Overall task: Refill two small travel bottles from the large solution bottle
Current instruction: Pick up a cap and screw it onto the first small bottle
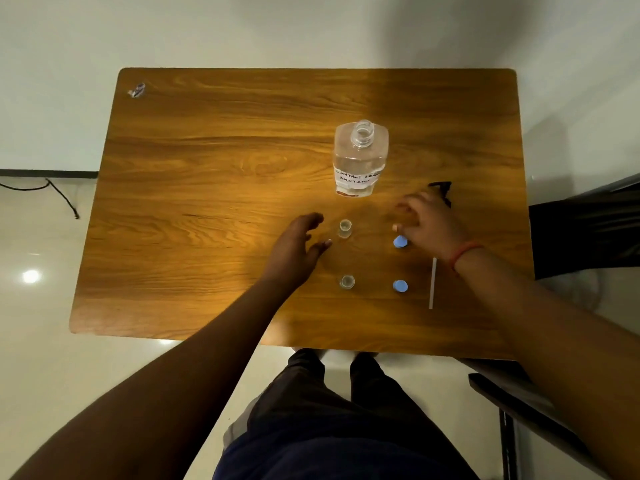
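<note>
The large clear solution bottle (360, 157) stands uncapped on the wooden table (207, 168), with a handwritten white label. Two small clear travel bottles stand open in front of it, the far one (345, 228) and the near one (346, 282). To their right lie two blue caps, one far (400, 241) and one near (400, 286). My left hand (298, 247) hovers open just left of the far travel bottle, thumb and fingers spread and not touching it. My right hand (429, 220) hangs with loosely spread fingers above the far blue cap, holding nothing I can see.
The black pump head (441, 188) with its thin white tube (432, 284) lies right of the caps, partly hidden by my right hand. A small wrapper (136, 90) lies at the far left corner. A dark chair (585, 230) stands to the table's right.
</note>
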